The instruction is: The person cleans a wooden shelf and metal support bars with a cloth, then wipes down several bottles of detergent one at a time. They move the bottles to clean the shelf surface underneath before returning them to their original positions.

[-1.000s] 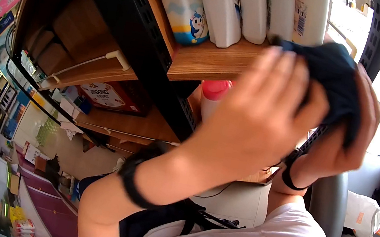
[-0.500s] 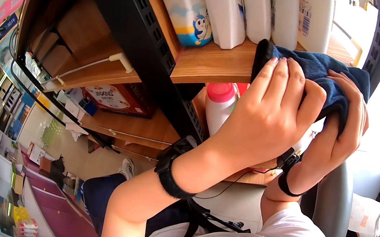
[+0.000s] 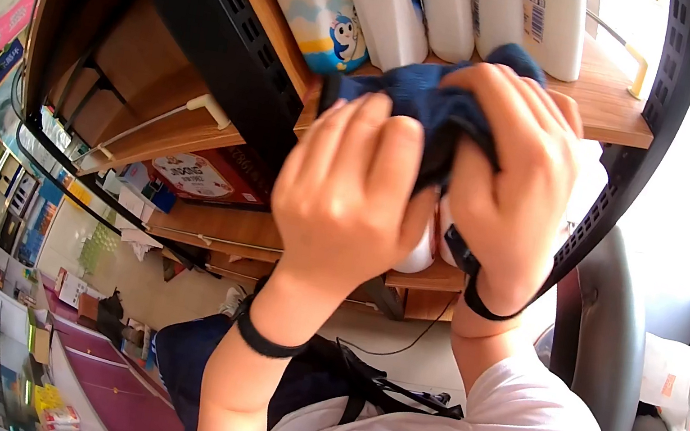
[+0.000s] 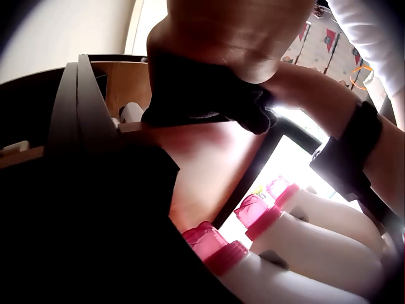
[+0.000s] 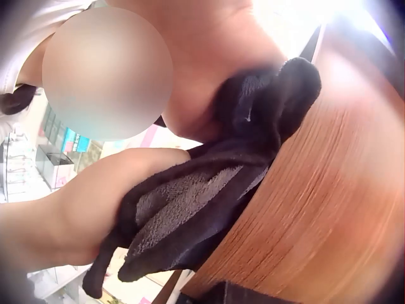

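Note:
A dark blue cloth (image 3: 416,90) with black edging lies bunched over the front edge of a wooden shelf board (image 3: 608,114). On its left part, my left hand (image 3: 350,184) grips it with bent fingers. My right hand (image 3: 517,167) holds the other part, fingers curled over the fabric. In the right wrist view, folds of the cloth (image 5: 190,202) hang along the board's edge (image 5: 285,190). The left wrist view shows the cloth (image 4: 190,95) under a hand, against the board's underside.
White bottles (image 3: 380,7) stand in a row on the shelf, close behind the cloth, with a penguin-print bottle (image 3: 316,5) at the left. Pink-capped bottles (image 4: 316,247) stand beneath the board. Black metal posts (image 3: 233,14) flank the shelf. A grey seat (image 3: 605,350) is at right.
Both hands and the cloth have moved left along the shelf from its right end, where the bare board now shows. My hands keep their hold on the cloth.

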`<state>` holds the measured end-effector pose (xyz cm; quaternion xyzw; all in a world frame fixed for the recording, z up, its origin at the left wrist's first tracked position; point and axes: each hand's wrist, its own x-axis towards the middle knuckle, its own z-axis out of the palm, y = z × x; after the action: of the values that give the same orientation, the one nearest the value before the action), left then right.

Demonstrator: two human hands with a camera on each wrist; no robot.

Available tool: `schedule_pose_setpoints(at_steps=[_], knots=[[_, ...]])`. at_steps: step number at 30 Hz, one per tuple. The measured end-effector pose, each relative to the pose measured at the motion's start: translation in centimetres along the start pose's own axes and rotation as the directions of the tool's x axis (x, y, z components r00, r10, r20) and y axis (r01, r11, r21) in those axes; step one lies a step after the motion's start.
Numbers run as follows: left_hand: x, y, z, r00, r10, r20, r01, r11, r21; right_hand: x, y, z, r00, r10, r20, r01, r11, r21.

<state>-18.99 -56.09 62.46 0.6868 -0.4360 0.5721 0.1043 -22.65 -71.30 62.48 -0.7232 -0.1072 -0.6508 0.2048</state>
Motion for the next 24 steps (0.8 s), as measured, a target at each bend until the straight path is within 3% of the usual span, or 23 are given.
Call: schedule_pose_setpoints(at_steps=[2, 6, 11, 16, 20, 22, 24], knots=[[-1.0, -0.8, -0.8, 1.000, -0.022, 0.013, 0.021, 0.999, 0.049, 0.4, -1.2, 0.4, 0.992, 0.042, 0.121, -0.047, 0.998, 0.037], [-2.2, -2.0, -2.4, 0.997, -0.068, 0.041, 0.064, 0.993, 0.099, 0.8, -2.4, 3.2, 0.987, -0.023, 0.157, -0.004, 0.986, 0.166], [-2.0, -2.1, -3.2, 0.993, -0.060, 0.101, 0.052, 0.996, 0.076, 0.5, -2.3, 3.3, 0.981, -0.027, 0.191, -0.007, 0.985, 0.174], [-1.2, -2.2, -3.8, 0.984, -0.091, 0.153, 0.096, 0.995, -0.022, 0.4, -0.6, 2.8, 0.991, -0.112, 0.067, 0.091, 0.962, 0.259], [1.1, -0.7, -3.1, 0.972, 0.078, 0.223, -0.032, 0.979, -0.199, 0.6, 1.6, -1.3, 0.993, -0.071, 0.099, 0.061, 0.993, 0.100], [2.8, 1.1, -2.0, 0.961, 0.107, 0.256, -0.030, 0.958, -0.287, -0.1, 3.5, -3.3, 0.998, 0.042, -0.055, -0.037, 0.994, 0.098], [4.2, 3.1, 0.5, 0.977, 0.161, 0.140, -0.095, 0.915, -0.393, -0.9, 5.8, -5.5, 0.977, 0.062, -0.205, -0.048, 0.996, 0.071]])
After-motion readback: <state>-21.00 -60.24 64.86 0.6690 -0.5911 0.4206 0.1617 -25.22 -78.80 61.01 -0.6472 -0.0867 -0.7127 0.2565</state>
